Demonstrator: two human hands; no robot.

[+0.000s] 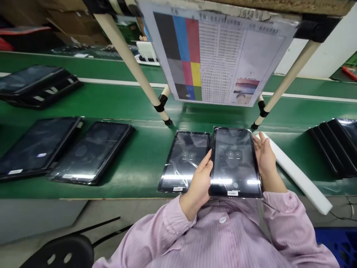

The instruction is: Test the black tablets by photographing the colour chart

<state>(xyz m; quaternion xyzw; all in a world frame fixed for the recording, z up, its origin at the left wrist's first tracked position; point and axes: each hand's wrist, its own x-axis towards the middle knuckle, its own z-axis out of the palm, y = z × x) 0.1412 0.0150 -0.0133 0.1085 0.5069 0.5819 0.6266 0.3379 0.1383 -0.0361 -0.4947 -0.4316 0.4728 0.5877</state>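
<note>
Over the green counter (pixel 139 190), a black-framed glossy tablet (pixel 234 163) held between both hands.
Left hand (pixel 199 182) clasps its left edge, right hand (pixel 264 158) cups its right edge, just beside a film-wrapped black tablet (pixel 184 160).

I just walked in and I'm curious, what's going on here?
A person in a pink striped smock holds a black-framed tablet in both hands, the left hand at its left edge and the right hand at its right edge, above a green workbench. Another tablet in plastic film lies beside it on the bench. More dark tablets lie to the left, a leaning row of tablets stands to the right by a white foam bar, and a printed colour chart hangs overhead.
</note>
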